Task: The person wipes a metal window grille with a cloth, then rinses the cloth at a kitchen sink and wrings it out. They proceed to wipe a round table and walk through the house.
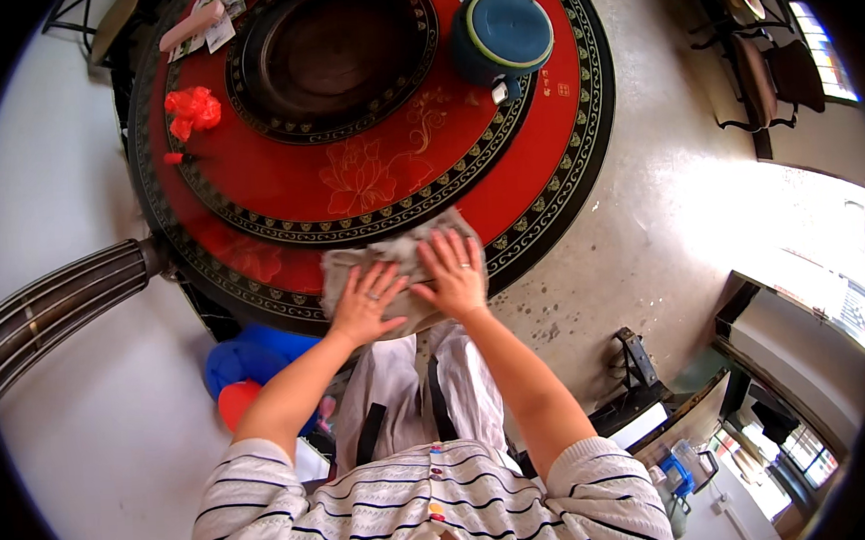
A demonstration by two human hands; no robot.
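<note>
Both my hands lie flat on a greyish-beige cloth (399, 255) at the near edge of a round red and black table (509, 229). My left hand (364, 308) rests on the cloth's left part, fingers spread. Over its right part is my right hand (455, 274), also with fingers apart and a ring on one finger. Part of the cloth hangs toward the table's rim, close to my legs. Under my palms the cloth is hidden.
On the raised turntable (379, 180) stand a teal lidded container (508, 29) and a crumpled red plastic bag (192, 111). Farther left lie a pink case (191, 25) and papers. Blue balloons (247, 363) are below the table at left. Chairs (750, 77) stand far right.
</note>
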